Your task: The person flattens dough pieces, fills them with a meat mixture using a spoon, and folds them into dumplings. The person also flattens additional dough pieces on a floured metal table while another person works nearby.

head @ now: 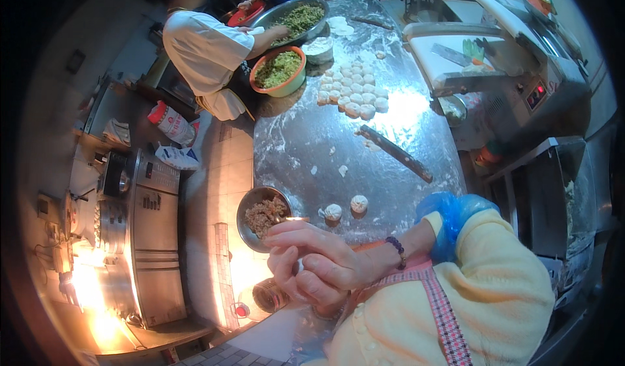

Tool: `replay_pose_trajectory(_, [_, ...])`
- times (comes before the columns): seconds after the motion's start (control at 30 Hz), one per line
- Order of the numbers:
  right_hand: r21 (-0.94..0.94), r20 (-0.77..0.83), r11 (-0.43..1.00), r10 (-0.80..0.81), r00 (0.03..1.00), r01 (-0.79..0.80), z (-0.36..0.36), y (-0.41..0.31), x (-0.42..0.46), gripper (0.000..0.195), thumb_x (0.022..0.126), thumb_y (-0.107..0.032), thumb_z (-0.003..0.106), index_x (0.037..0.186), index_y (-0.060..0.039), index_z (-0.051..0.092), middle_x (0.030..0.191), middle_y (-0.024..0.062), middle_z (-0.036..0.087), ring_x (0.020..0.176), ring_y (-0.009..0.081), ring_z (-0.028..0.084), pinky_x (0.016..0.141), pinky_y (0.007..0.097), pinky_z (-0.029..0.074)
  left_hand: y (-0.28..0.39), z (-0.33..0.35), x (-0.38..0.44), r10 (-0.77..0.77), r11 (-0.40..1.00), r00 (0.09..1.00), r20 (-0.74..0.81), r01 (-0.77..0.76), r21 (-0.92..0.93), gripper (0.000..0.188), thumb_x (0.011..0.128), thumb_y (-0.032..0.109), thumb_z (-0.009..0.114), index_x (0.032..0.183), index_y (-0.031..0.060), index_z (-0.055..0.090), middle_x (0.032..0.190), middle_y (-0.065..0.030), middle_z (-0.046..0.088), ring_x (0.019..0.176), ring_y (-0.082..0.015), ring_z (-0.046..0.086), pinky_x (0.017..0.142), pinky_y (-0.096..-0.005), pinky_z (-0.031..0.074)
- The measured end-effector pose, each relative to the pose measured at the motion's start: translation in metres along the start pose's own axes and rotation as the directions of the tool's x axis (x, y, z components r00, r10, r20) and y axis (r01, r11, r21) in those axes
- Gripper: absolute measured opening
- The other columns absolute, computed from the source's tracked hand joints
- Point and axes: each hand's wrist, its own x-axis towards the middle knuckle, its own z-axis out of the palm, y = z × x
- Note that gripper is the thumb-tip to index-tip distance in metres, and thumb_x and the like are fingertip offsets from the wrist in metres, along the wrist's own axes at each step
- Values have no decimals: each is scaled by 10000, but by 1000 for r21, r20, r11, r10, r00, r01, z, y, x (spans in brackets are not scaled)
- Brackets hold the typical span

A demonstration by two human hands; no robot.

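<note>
My right hand point(337, 256), a purple bead bracelet at its wrist, curves over my left hand point(315, 290) in front of my body. A small white piece of dough point(299, 265) shows between the cupped fingers; most of it is hidden. Just beyond the hands, a steel bowl point(241, 222) holds minced filling point(265, 214) and a spoon, whose handle points toward the fingers. Two pleated buns, one on the left point(333, 212) and one on the right point(359, 203), sit on the floured steel table point(302, 141).
A dark rolling pin point(396, 153) lies beyond the buns. Several dough pieces point(354, 90) cluster farther off, near a tub of green filling point(278, 69). A co-worker point(210, 49) reaches into a large basin point(298, 22). A dough machine point(517, 83) stands at right, lit stoves at left.
</note>
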Motion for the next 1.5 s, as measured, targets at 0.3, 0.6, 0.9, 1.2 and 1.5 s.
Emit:
replay_pose_trajectory(0.3, [-207, -10, 975, -88, 996, 84, -5, 24, -2, 392, 974, 15, 390, 1356, 92, 435, 1091, 186, 592, 825, 169, 605, 761, 273, 488, -6, 3, 4, 0, 1000, 999, 37, 1, -8, 145, 1012, 65, 516, 1077, 2, 629, 1013, -72, 610, 911, -136, 588, 790, -226, 479])
replay_pose_trajectory(0.6, [312, 168, 896, 276, 946, -317, -17, 15, -5, 452, 970, -1, 347, 1416, 73, 354, 938, 126, 584, 703, 115, 566, 723, 262, 464, -11, 0, 3, -31, 998, 995, 93, 36, -50, 146, 1013, 72, 510, 1070, 2, 626, 1006, -71, 608, 912, -138, 587, 794, -232, 480])
replay_pose_trajectory(0.9, [242, 88, 936, 241, 967, -255, -2, 10, -8, 459, 966, 12, 410, 1412, 100, 351, 924, 112, 560, 729, 114, 577, 704, 230, 457, -12, -12, 10, -37, 998, 994, 102, 42, -48, 148, 1015, 78, 505, 1063, 3, 623, 1000, -71, 606, 913, -141, 586, 799, -237, 480])
replay_pose_trajectory(1.2, [533, 139, 751, 377, 916, -390, 2, 1, -12, 402, 986, 15, 443, 1384, 71, 423, 1006, 56, 552, 774, 80, 580, 705, 203, 471, -12, -18, 8, -46, 997, 994, 103, 51, -52, 150, 1017, 85, 500, 1056, 3, 620, 994, -70, 604, 913, -143, 585, 803, -242, 481])
replay_pose_trajectory(1.5, [191, 113, 932, 291, 950, -308, 2, 12, -21, 441, 955, 19, 420, 1389, 94, 416, 1043, 80, 558, 828, 93, 585, 754, 221, 475, -12, -24, 9, -53, 997, 994, 100, 59, -54, 153, 1019, 91, 495, 1049, 3, 617, 987, -70, 601, 914, -146, 585, 808, -248, 482])
